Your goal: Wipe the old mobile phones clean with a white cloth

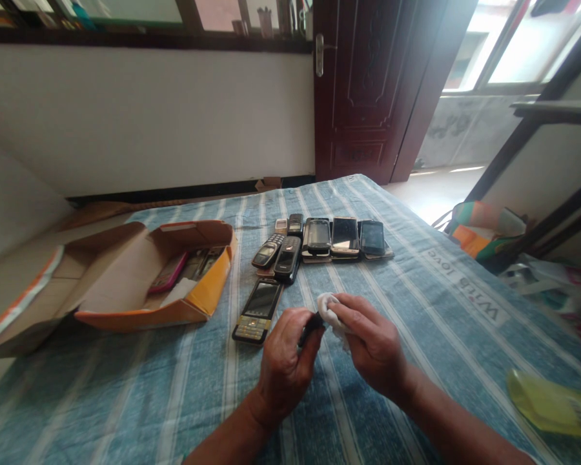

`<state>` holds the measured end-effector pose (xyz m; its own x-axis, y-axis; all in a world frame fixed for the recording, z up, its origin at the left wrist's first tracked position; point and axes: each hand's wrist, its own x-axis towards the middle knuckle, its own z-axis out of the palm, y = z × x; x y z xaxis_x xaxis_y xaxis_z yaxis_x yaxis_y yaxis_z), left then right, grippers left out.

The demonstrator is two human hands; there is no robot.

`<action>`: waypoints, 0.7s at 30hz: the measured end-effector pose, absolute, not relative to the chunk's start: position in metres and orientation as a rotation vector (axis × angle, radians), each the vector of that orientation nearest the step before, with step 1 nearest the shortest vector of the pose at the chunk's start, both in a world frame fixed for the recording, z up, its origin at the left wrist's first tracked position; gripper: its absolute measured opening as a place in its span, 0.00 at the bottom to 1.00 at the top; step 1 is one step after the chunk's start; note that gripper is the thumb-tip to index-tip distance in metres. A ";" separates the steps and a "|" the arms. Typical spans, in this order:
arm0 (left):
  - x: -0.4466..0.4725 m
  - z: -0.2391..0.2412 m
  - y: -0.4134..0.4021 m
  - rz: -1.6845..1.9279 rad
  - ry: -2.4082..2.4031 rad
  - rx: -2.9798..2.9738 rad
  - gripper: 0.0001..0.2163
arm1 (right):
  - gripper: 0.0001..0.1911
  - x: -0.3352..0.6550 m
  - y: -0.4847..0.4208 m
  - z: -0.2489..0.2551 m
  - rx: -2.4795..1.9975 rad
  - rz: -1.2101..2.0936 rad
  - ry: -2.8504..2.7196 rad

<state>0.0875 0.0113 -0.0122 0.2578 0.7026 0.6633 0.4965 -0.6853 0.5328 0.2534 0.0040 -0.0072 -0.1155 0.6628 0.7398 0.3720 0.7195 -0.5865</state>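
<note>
Hands [285,361] [372,345]: black phone [312,325] aslant toward white cloth [330,309].

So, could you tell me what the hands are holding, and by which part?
The left hand pinches a small dark object by its lower end; the right hand holds a white cloth bunched against its top.

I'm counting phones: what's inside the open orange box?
A pink phone, some dark phones and white paper lie in the orange box; its near wall hides the rest.

The striped bedsheet [416,310] reads "With love".
</note>
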 end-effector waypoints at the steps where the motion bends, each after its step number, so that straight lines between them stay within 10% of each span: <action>1: 0.088 -0.011 0.011 1.395 1.131 2.318 0.07 | 0.21 0.255 0.005 -0.008 -0.829 0.275 -1.750; 21: 0.089 -0.008 0.012 1.419 1.146 2.381 0.06 | 0.19 0.261 0.011 -0.012 -0.959 0.136 -1.776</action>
